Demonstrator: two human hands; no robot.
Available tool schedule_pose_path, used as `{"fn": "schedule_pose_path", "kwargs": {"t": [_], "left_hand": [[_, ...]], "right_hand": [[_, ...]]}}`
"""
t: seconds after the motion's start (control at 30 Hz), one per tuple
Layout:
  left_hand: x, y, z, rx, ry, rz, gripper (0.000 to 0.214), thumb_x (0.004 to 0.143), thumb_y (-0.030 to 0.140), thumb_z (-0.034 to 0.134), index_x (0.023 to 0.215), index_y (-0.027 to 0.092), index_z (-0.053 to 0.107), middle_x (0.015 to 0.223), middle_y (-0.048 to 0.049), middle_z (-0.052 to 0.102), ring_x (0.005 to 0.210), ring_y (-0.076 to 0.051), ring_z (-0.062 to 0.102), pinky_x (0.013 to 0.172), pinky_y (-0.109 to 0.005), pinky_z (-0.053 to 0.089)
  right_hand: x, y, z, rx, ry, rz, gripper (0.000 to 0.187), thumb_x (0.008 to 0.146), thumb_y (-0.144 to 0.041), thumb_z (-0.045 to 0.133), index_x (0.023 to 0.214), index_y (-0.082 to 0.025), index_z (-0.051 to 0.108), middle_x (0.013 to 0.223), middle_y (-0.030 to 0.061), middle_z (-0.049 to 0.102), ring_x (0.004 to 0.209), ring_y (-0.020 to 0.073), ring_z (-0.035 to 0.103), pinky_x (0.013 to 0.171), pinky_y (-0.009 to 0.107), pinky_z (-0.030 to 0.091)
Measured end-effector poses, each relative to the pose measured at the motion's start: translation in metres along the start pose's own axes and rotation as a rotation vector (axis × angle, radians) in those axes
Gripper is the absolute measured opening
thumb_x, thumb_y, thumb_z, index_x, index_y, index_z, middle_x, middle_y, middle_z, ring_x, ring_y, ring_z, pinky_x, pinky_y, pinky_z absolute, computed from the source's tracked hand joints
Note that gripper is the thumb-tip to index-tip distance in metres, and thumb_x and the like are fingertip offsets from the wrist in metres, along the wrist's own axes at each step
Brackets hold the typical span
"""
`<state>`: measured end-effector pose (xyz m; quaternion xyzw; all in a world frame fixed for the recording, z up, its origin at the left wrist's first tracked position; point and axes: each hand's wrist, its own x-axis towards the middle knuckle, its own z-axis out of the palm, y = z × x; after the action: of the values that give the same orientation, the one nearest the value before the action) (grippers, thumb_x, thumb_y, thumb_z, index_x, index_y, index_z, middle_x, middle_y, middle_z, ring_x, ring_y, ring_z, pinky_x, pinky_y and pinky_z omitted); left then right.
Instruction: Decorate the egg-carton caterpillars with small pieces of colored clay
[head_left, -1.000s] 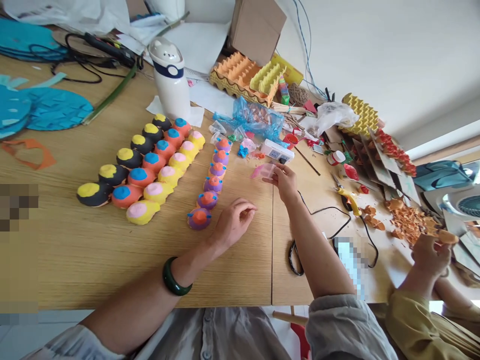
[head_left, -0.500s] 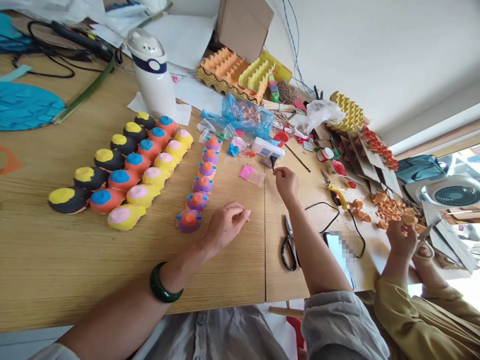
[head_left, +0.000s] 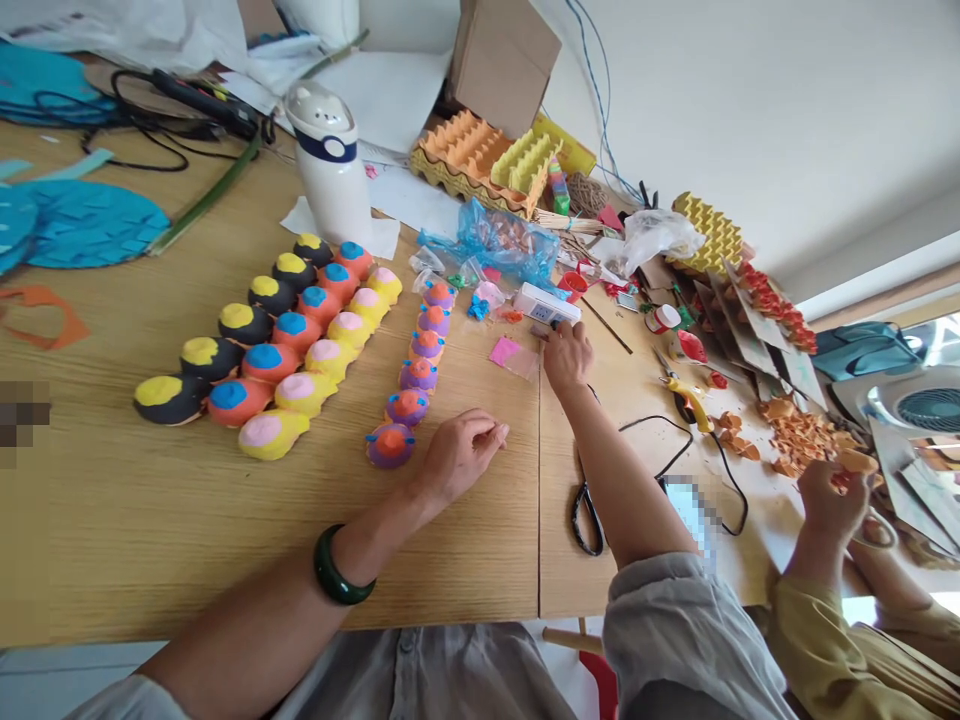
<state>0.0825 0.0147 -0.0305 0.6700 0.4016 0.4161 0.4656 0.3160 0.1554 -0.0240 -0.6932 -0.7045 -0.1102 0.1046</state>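
Observation:
My left hand [head_left: 465,445] rests over the table with thumb and fingers pinched together; anything between them is too small to make out. Beside it runs a strip of purple painted egg-carton cups [head_left: 418,375] with orange centres and blue bits. Farther left lie joined rows of black-and-yellow cups [head_left: 244,322], orange-and-blue cups [head_left: 294,328] and yellow-and-pink cups [head_left: 328,355]. My right hand [head_left: 568,355] reaches to the near end of a white power strip [head_left: 546,303], fingers curled down, their tips partly hidden. Pink clay in a clear wrapper [head_left: 514,355] lies just left of it.
Scissors [head_left: 589,520] lie partly under my right forearm, with a phone [head_left: 690,510] and a yellow-handled glue gun [head_left: 688,400] nearby. A white bottle [head_left: 334,180] stands behind the cups. At right, another person's hand [head_left: 836,490] holds an orange carton piece beside orange scraps [head_left: 806,435].
My right hand has moved forward to the power strip and now covers where the black plug showed. My left hand keeps its pinch. The whole view has shifted slightly.

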Motion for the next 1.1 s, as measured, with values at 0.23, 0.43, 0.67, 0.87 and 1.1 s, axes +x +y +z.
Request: {"fn": "schedule_pose_path", "kwargs": {"t": [0.23,0.43,0.67,0.87,1.1], "left_hand": [[-0.001,0.004,0.004,-0.085,0.045,-0.039,0.034,0.102,0.036,0.059,0.078,0.018,0.073,0.087,-0.0079,0.075,0.082,-0.019,0.071,0.077,-0.030,0.056],[0.007,0.007,0.003,-0.682,0.086,-0.394,0.047,0.097,0.052,0.070,0.123,0.013,0.068,0.111,-0.0132,0.078,0.084,-0.020,0.078,0.079,-0.034,0.066],[0.012,0.014,0.001,-0.893,0.098,-0.561,0.031,0.101,0.043,0.061,0.094,0.012,0.065,0.085,-0.0100,0.078,0.075,-0.022,0.078,0.065,-0.030,0.066],[0.011,0.016,0.003,-0.886,0.105,-0.646,0.024,0.101,0.028,0.050,0.092,0.012,0.066,0.077,-0.0078,0.078,0.069,-0.020,0.077,0.069,-0.030,0.066],[0.011,0.020,0.001,-0.791,0.090,-0.682,0.017,0.092,0.022,0.059,0.090,0.010,0.071,0.074,-0.0102,0.079,0.060,-0.019,0.075,0.062,-0.029,0.064]], "right_hand": [[-0.014,-0.008,-0.019,0.032,0.161,0.045,0.033,0.103,-0.023,0.045,0.110,-0.017,0.076,0.111,0.0192,0.075,0.108,0.0347,0.061,0.076,0.041,0.052],[-0.072,-0.038,-0.039,0.271,0.131,-0.402,0.034,0.109,-0.028,0.045,0.117,-0.018,0.076,0.111,0.0152,0.081,0.104,0.0274,0.071,0.086,0.039,0.059],[-0.106,-0.054,-0.053,0.411,-0.063,-0.653,0.033,0.109,-0.034,0.049,0.120,-0.024,0.077,0.117,0.0137,0.081,0.115,0.0276,0.074,0.094,0.042,0.064],[-0.097,-0.043,-0.054,0.507,-0.100,-0.580,0.034,0.108,-0.038,0.049,0.123,-0.024,0.076,0.118,0.0124,0.081,0.112,0.0268,0.074,0.092,0.042,0.064],[-0.070,-0.034,-0.025,0.306,-0.093,-0.276,0.031,0.102,-0.022,0.053,0.117,-0.018,0.079,0.122,0.0142,0.082,0.115,0.0312,0.071,0.097,0.046,0.061]]}}
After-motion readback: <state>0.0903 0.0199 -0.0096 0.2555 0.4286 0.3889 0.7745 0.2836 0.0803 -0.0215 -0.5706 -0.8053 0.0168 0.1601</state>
